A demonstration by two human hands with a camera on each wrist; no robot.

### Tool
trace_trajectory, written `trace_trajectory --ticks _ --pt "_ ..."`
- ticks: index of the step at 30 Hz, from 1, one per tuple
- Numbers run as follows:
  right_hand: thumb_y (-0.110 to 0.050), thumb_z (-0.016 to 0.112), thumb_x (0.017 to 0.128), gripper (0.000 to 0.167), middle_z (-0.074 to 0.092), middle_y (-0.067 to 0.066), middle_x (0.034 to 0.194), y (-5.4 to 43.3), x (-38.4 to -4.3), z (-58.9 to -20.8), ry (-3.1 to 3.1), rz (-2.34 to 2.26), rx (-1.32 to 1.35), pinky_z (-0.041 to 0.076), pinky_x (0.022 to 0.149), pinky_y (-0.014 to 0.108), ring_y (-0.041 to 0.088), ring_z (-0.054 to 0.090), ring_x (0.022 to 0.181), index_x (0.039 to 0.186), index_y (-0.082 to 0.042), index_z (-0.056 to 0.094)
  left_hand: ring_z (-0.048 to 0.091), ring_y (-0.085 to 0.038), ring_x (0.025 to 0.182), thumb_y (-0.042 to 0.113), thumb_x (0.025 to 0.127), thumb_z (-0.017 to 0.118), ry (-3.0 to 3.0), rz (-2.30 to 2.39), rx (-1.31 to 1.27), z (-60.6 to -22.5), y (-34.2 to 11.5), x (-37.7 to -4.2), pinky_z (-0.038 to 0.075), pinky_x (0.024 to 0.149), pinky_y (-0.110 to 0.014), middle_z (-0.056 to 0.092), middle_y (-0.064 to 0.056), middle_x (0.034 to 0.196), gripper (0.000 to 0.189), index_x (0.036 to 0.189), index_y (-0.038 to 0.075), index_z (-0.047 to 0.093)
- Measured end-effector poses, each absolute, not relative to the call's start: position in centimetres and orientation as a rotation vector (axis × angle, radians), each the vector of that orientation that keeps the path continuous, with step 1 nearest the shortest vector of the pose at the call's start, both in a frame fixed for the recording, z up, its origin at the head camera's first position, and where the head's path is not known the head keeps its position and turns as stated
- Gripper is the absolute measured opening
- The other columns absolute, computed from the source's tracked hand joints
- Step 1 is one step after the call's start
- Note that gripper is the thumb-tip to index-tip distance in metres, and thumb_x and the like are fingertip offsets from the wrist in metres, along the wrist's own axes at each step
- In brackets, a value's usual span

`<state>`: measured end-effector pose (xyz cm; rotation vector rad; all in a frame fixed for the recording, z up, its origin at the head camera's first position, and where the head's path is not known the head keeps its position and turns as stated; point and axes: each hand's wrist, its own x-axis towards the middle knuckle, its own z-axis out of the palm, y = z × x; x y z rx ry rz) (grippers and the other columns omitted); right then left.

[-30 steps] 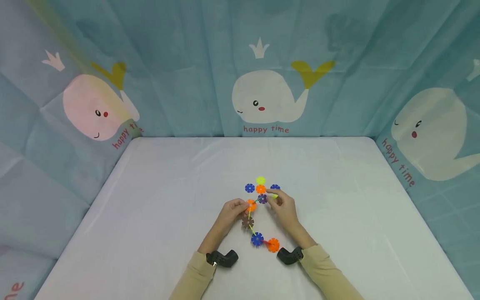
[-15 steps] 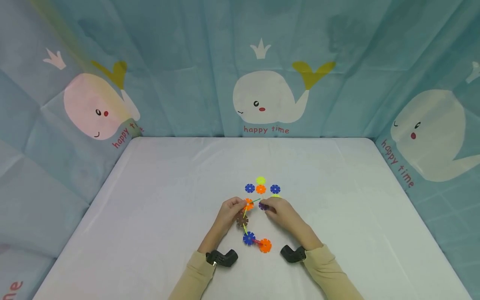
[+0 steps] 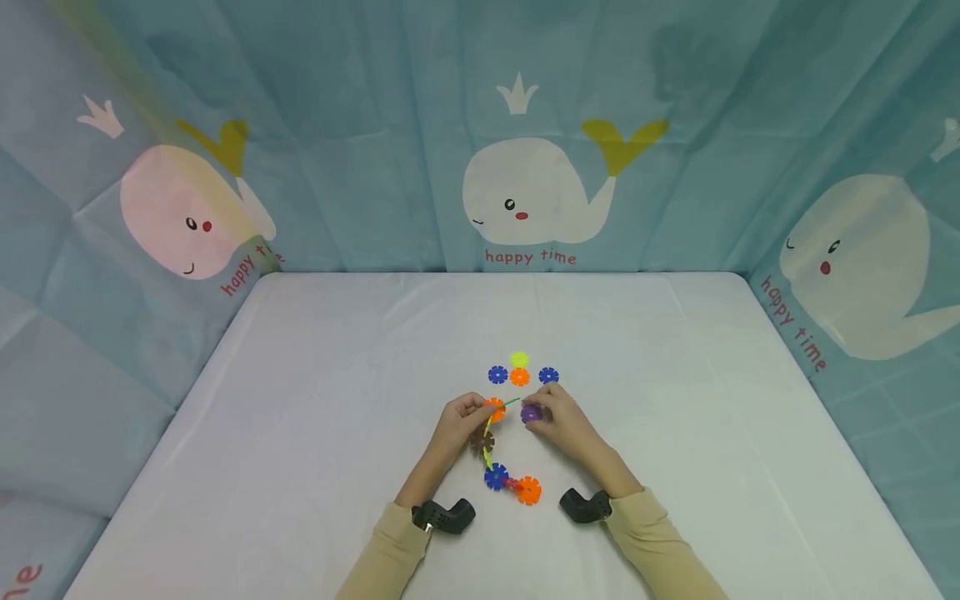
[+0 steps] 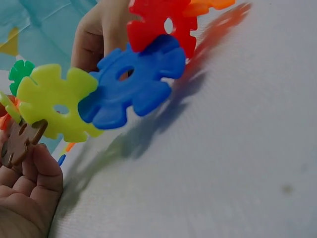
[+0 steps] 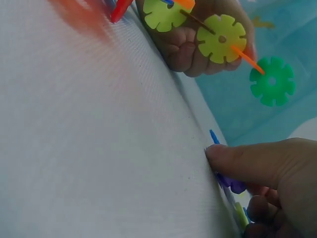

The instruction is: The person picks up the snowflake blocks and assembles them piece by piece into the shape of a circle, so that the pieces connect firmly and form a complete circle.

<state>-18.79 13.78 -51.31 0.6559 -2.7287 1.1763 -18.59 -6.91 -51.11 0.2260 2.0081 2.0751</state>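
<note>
My left hand [image 3: 462, 422] pinches an orange notched snowflake disc [image 3: 497, 408] in a linked chain. A green disc [image 5: 272, 81] sticks out from the chain's upper end toward the right hand. Below the pinched disc hang yellow, brown [image 3: 483, 442], blue [image 3: 496, 477] and red [image 4: 166, 22] discs, ending in another orange disc [image 3: 529, 490]. My right hand [image 3: 558, 421] grips a loose purple disc [image 3: 531, 412] between thumb and fingers, low over the table and a little apart from the green disc. In the right wrist view the thumb partly covers the purple disc.
Beyond the hands, loose discs lie on the white table [image 3: 345, 375]: blue [image 3: 498, 375], yellow [image 3: 519, 359], orange [image 3: 520, 377] and another blue [image 3: 549, 375] near the right fingers. A whale-print curtain [image 3: 405, 167] encloses the far side and both sides.
My right hand has come down and taken hold of the purple disc, shifting it slightly right and nearer. The chain's lower end has swung left, while the left hand keeps its pinch.
</note>
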Motion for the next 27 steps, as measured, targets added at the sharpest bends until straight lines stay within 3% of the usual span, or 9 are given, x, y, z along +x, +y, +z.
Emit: trace_trajectory --ticks 8,13,18,27 --pt "-0.009 0.073 0.074 0.017 0.056 -0.005 0.075 13.9 -18.7 -51.2 -2.598 1.526 0.499 0.041 0.056 0.023 0.012 0.048 0.062 0.086 -0.01 0.061 0.051 -0.016 0.045 0.021 0.086 0.061 1.994 2.068 0.209 -51.4 -6.9 -18.8 0.04 0.044 -0.024 0.049 -0.003 0.058 0.022 0.078 0.002 0.052" --pt "-0.01 0.067 0.08 0.017 0.058 0.009 0.076 14.2 -18.8 -51.0 -2.317 2.018 0.338 0.048 0.055 0.028 0.019 0.055 0.059 0.093 -0.002 0.062 0.054 -0.018 0.046 0.022 0.086 0.061 1.97 2.059 0.189 -51.5 -6.9 -18.9 0.042 0.044 -0.025 0.05 -0.005 0.058 0.023 0.079 0.002 0.052" --pt "-0.005 0.062 0.084 0.023 0.054 0.022 0.08 14.3 -18.7 -50.7 -2.108 2.259 0.384 0.05 0.06 0.032 0.019 0.059 0.063 0.101 0.009 0.055 0.054 -0.018 0.046 0.021 0.085 0.061 1.963 2.037 0.162 -51.3 -6.8 -19.0 0.041 0.044 -0.024 0.051 -0.005 0.058 0.022 0.081 0.002 0.052" --pt "0.005 0.058 0.083 0.019 0.054 0.023 0.077 14.0 -18.6 -50.4 -2.105 2.317 0.393 0.05 0.058 0.03 0.018 0.059 0.06 0.1 0.013 0.053 0.053 -0.016 0.046 0.012 0.088 0.056 1.939 2.021 0.205 -48.5 -6.8 -18.0 0.041 0.045 -0.024 0.049 -0.004 0.057 0.014 0.08 0.001 0.051"
